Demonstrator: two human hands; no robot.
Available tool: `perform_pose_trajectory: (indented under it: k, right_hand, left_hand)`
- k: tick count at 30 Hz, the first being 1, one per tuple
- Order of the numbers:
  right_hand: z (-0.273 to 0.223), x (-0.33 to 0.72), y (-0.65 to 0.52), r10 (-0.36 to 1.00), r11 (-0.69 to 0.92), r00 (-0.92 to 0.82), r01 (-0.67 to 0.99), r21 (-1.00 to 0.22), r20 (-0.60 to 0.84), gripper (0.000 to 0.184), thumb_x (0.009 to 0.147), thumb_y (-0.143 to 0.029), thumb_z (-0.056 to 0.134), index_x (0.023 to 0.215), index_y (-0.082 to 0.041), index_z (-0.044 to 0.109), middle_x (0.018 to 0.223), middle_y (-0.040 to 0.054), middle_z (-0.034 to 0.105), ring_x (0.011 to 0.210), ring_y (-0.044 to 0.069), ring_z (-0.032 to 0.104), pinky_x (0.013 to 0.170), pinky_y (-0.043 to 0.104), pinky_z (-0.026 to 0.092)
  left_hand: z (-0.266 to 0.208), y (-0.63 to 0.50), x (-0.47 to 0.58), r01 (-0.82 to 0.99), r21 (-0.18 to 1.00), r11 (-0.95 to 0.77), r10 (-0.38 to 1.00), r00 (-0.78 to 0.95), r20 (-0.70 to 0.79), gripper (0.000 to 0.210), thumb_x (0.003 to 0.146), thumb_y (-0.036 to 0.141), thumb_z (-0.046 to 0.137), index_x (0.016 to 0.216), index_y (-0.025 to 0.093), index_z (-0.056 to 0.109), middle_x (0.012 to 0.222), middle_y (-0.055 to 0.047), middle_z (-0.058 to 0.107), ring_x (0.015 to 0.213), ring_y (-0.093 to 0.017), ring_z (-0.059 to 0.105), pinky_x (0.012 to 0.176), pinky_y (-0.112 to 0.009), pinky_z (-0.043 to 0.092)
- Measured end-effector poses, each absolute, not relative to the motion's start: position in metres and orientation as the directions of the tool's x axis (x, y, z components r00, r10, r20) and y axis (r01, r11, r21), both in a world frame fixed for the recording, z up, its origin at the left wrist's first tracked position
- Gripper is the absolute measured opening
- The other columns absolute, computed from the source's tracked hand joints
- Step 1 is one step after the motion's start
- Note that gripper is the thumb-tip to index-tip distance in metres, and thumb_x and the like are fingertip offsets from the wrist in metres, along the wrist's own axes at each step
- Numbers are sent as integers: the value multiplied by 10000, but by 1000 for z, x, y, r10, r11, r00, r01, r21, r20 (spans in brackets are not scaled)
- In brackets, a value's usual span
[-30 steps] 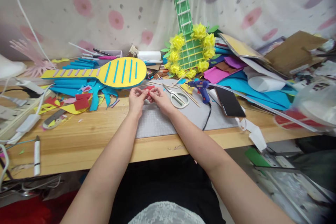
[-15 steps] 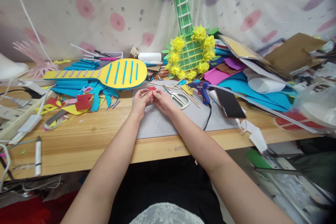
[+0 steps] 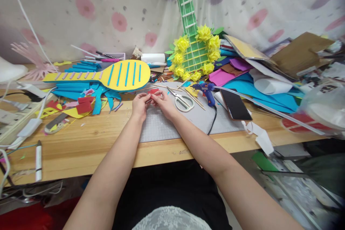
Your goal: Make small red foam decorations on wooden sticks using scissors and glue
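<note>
Over the grey cutting mat, a small piece of red paper is pinched between my two hands. My left hand is closed on its left side, and my right hand has its fingers curled round the right side. A thin dark sliver shows between the fingertips; what it is I cannot make out. Grey-handled scissors lie on the mat just right of my right hand. Beyond them are some thin wooden sticks and a blue glue gun with a black cord.
A yellow paper guitar shape rests on blue paper at back left. Upright behind the mat stands a green paper guitar with yellow flowers. A phone lies right, a white marker left. Coloured paper is piled at back right.
Both hands have shifted slightly left, and the fingers have turned a little around the red paper. More of the red paper shows above the fingertips.
</note>
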State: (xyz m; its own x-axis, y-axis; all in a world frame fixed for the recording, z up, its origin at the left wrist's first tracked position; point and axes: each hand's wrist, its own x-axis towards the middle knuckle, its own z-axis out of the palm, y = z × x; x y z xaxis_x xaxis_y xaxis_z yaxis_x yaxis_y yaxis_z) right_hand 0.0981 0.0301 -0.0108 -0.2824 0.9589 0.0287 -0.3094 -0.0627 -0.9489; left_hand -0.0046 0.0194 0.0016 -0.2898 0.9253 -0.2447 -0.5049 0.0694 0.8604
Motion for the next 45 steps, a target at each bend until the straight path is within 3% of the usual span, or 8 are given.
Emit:
perform_pose_trajectory:
  k: [15, 20, 23, 26, 30, 35, 39, 45]
  right_hand:
    - [3, 128, 50, 975, 201, 144, -267, -943, 167, 217, 734, -215, 535, 828, -225, 339, 508, -103, 532, 464, 66, 490, 525, 202, 393]
    - [16, 158, 61, 971, 179, 142, 106, -978, 193, 165, 702, -197, 535, 800, -211, 403, 580, -65, 522, 574, 97, 522, 591, 235, 407]
    - [26, 180, 58, 978, 162, 17, 573, -803, 209, 132, 660, -183, 572, 769, -186, 497, 695, -17, 570, 669, 120, 539, 646, 253, 404]
    - [31, 199, 51, 991, 131, -101, 888, -440, 92, 201, 680, -249, 592, 866, -175, 567, 862, 55, 630, 799, 177, 570, 704, 284, 405]
    - [27, 208, 43, 982, 180, -184, 980, -81, -42, 318, 725, -349, 575, 956, -130, 593, 1046, 158, 610, 961, 250, 559, 762, 310, 404]
    - [22, 201, 36, 975, 221, -220, 974, 39, -40, 398, 769, -414, 518, 969, -80, 601, 1050, 205, 613, 964, 278, 571, 742, 323, 406]
    - [30, 205, 36, 977, 197, -198, 980, -14, -80, 286, 782, -338, 473, 903, -115, 607, 1005, 174, 639, 915, 259, 589, 694, 304, 396]
    - [43, 231, 39, 972, 159, -213, 908, -388, -99, 215, 705, -306, 581, 864, -172, 525, 855, 64, 644, 728, 164, 567, 603, 241, 374]
  left_hand:
    - [0, 16, -2, -411, 908, 84, 969, -179, -171, 232, 641, 152, 667, 796, 156, 495, 749, -44, 653, 623, -127, 626, 574, -258, 500]
    - [-5, 17, -2, -319, 947, 31, 980, -178, -92, 357, 558, 190, 727, 853, 155, 529, 752, -23, 638, 598, -112, 603, 568, -242, 475]
    - [-9, 18, -2, -210, 977, -42, 984, -180, 3, 429, 519, 203, 745, 888, 155, 532, 756, -13, 641, 663, -118, 611, 632, -248, 475]
    - [-12, 20, -3, -95, 990, -105, 980, -178, 87, 465, 525, 214, 741, 932, 156, 523, 758, -13, 649, 713, -132, 617, 691, -270, 471]
    - [-16, 20, -3, -18, 988, -154, 976, -159, 149, 466, 571, 230, 712, 989, 161, 518, 778, -26, 664, 738, -148, 627, 726, -292, 468]
    - [-17, 19, -3, 16, 980, -197, 972, -125, 197, 453, 641, 228, 656, 1064, 169, 503, 823, -44, 681, 825, -165, 640, 737, -284, 466]
    - [-19, 20, -3, 15, 975, -221, 967, -127, 221, 447, 686, 227, 610, 1108, 173, 473, 846, -53, 681, 819, -164, 641, 672, -264, 475]
    - [-22, 23, -5, 90, 952, -291, 943, -141, 302, 476, 706, 209, 598, 1156, 190, 442, 855, -43, 682, 844, -153, 632, 731, -288, 483]
